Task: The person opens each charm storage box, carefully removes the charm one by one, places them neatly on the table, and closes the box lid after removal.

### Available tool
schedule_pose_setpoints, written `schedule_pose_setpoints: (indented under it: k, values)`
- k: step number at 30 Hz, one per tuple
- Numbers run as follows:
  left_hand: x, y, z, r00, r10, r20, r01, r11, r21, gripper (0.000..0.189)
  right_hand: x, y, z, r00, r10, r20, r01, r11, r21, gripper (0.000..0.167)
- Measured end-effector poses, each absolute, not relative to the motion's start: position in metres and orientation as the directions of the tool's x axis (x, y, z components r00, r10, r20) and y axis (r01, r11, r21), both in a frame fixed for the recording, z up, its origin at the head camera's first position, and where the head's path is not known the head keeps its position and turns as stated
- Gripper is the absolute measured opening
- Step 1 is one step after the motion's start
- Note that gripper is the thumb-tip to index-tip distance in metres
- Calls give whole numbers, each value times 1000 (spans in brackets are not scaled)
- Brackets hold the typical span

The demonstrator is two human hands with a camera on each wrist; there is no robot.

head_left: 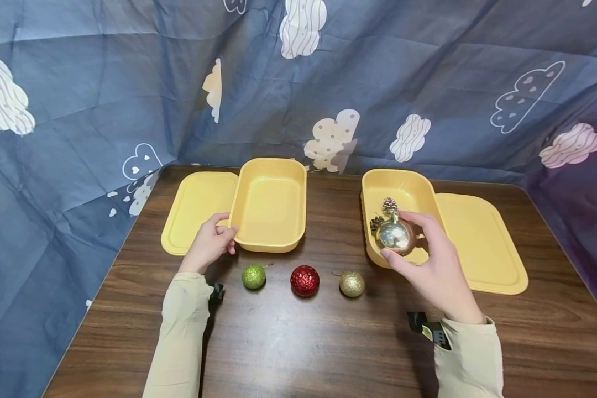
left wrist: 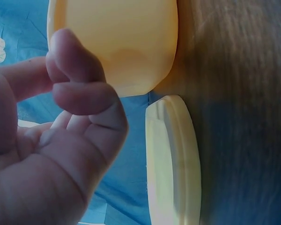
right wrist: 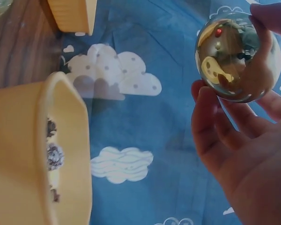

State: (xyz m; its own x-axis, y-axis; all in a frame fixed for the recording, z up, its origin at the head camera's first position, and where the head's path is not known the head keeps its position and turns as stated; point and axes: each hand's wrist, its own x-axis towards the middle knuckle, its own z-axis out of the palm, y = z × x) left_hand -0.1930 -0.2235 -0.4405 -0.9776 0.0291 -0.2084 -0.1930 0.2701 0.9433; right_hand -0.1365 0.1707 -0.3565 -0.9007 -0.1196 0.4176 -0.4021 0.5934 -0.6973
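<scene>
My right hand [head_left: 440, 265] grips a shiny gold Christmas ball [head_left: 394, 236] between thumb and fingers, over the front of the right yellow box [head_left: 403, 176]. In the right wrist view the ball [right wrist: 239, 56] is raised above the box's rim and mirrors the table. Inside that box lie small pine cones [head_left: 389, 205], partly hidden by the ball. My left hand [head_left: 210, 241] pinches the rim of the left yellow box [head_left: 271, 210] at its near left corner. In the left wrist view, curled fingers [left wrist: 84, 96] overlap the box wall.
A green glitter ball [head_left: 254, 276], a red ball [head_left: 304, 281] and a gold glitter ball [head_left: 352, 284] lie in a row before the boxes. Flat yellow lids [head_left: 199, 204] rest at the boxes' outer sides. A blue cloud-print cloth [head_left: 258, 110] hangs behind the wooden table [head_left: 298, 348].
</scene>
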Motion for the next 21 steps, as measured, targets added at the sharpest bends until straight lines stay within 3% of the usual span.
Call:
schedule_pose_setpoints:
  k: [14, 21]
  values:
    - [-192, -225, -439, -975, 27, -221, -203, 302, 931, 55, -112, 191, -379, -936, -74, 345, -314, 619, -720, 61]
    - [-192, -224, -439, -975, 30, -218, -199, 306, 931, 55, -99, 196, -393, -962, -107, 252, -263, 616, -743, 59]
